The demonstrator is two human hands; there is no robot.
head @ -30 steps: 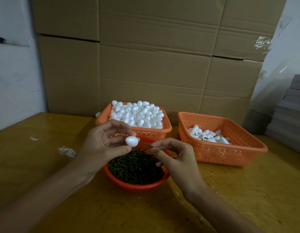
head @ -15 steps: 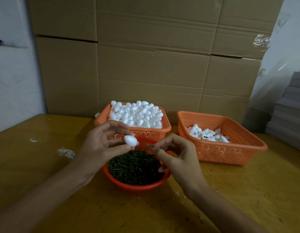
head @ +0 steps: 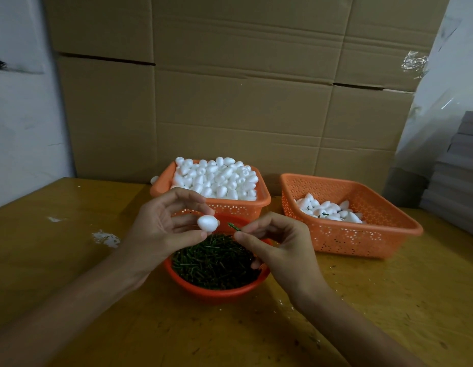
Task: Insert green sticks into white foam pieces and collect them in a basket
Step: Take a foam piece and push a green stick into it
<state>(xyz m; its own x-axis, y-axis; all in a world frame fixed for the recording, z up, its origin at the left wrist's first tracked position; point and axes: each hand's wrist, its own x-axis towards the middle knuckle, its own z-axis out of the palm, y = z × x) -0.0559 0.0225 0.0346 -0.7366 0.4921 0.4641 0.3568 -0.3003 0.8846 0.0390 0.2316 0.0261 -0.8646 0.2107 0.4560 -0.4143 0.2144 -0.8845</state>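
head view. left hand [head: 161, 229] pinches one white foam piece [head: 208, 223] between thumb tip and forefinger, other fingers arched loosely above it. right hand [head: 280, 250] pinches a short green stick [head: 234, 227] between thumb and forefinger, remaining fingers curled underneath. the stick's free end points at the foam piece, just beside it with a small gap, not touching. nothing sits between them. both hands hover above the table [head: 71, 260].

directly below both sets of fingertips: round orange bowl [head: 219, 294] full of loose green sticks. the right hand's lower fingers overlap its right rim, cannot tell if touching. just beyond the left fingers: full basket [head: 264, 203], orange, perforated, heaped with plain foam pieces. the left fingers hide part of its front wall. a stray foam piece [head: 154, 179] lies by that basket's far left corner.

beyond and right of the right fingers, well apart: collecting basket [head: 362, 242], orange, perforated, holding a small pile of foam pieces, a few showing green stick ends.

left of the left hand: white crumbs [head: 105, 238] on the yellow wood. behind everything: cardboard boxes [head: 230, 102], with a scrap of clear tape [head: 414, 63] upper right. far right edge: grey stacked slabs [head: 460, 176], blurred.
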